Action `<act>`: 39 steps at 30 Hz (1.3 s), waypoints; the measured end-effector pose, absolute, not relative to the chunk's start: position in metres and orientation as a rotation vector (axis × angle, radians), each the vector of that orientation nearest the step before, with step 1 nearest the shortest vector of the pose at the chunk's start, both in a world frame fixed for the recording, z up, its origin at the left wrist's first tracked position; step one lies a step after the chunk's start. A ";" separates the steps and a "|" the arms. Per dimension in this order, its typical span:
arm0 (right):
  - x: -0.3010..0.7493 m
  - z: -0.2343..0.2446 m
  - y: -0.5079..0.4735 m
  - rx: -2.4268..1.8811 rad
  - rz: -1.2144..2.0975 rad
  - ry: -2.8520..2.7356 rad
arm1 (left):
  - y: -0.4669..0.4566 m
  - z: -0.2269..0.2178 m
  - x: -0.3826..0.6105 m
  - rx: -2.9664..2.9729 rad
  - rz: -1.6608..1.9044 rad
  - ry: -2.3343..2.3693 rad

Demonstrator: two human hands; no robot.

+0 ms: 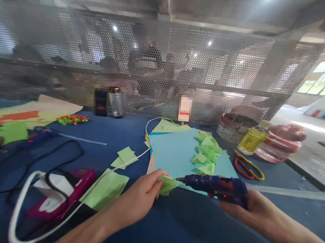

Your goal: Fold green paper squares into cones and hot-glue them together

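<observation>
Between the thumb and fingers of my left hand (pixel 149 188) is a piece of folded green paper (pixel 168 185). My right hand (pixel 240 205) grips a dark blue hot glue gun (pixel 216 187) with a small red light lit on its side. Its nozzle points left and meets or nearly meets the paper's right edge. A clear glue stick (pixel 290 192) sticks out of the gun's back end. Behind the hands lies a stack of light blue paper (pixel 172 147), with several folded green paper pieces (pixel 206 153) along its right side.
Scissors (pixel 249 167), a yellow-labelled bottle (pixel 252 138) and a pink container (pixel 279 143) stand at right. A magenta power strip (pixel 64 194) with cables, green sheets (pixel 106 187) and a second glue gun (pixel 43 134) lie left. A perforated metal screen (pixel 165 70) rises behind.
</observation>
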State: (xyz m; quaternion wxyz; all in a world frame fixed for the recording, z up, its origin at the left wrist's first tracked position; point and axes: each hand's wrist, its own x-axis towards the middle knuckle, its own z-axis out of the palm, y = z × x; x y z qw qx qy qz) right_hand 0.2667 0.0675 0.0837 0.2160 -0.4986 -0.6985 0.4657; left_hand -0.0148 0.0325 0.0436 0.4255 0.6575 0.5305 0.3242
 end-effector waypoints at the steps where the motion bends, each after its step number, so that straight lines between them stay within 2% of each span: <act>1: 0.267 0.081 0.068 -1.393 1.307 -1.994 | 0.032 0.044 -0.015 1.662 0.808 1.357; 6: 0.264 0.076 0.066 -1.406 1.313 -2.127 | 0.031 0.046 -0.013 1.705 0.798 1.388; 12: 0.258 0.074 0.060 -1.371 1.395 -1.779 | 0.030 0.047 -0.015 1.744 0.772 1.433; 17: 0.263 0.071 0.067 -1.259 1.741 -1.436 | 0.031 0.051 -0.017 1.845 0.687 1.376; 21: 0.264 0.071 0.070 -1.130 1.878 -1.283 | 0.033 0.053 -0.015 1.772 0.888 1.380; 25: 0.258 0.072 0.065 -1.054 1.958 -1.286 | 0.033 0.056 -0.012 1.532 1.123 1.348; 29: 0.254 0.072 0.061 -0.993 1.973 -1.364 | 0.031 0.058 -0.007 1.358 1.094 1.273; 39: 0.256 0.073 0.057 -0.958 2.008 -1.437 | 0.033 0.063 -0.003 1.371 1.109 1.228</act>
